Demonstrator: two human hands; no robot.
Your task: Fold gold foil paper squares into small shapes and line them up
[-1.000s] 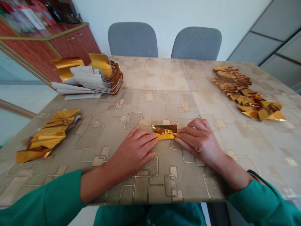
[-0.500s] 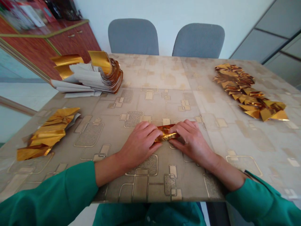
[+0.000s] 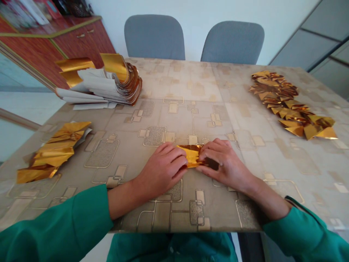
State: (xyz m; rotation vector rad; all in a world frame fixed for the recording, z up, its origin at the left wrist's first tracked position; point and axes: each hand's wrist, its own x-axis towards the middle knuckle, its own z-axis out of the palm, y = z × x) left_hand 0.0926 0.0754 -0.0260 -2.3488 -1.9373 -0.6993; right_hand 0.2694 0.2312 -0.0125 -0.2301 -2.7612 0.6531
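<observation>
Between my hands, near the front of the patterned table, is a piece of folded gold foil paper. My left hand grips its left end, with the fingers curled over it. My right hand pinches the right end between thumb and fingers. The fingers cover both ends, so only the shiny middle shows. To the left lies a row of folded gold papers. A longer row of folded gold papers lies at the right.
At the back left stands a thick stack of bent gold and grey paper sheets. Two grey chairs are pushed up to the far edge. A reddish wooden cabinet stands beyond the left corner.
The gold paper between my hands shows a wider, flatter face now, where it was a narrow crumpled roll. Both hands stay nearly in place; the view has shifted slightly.
</observation>
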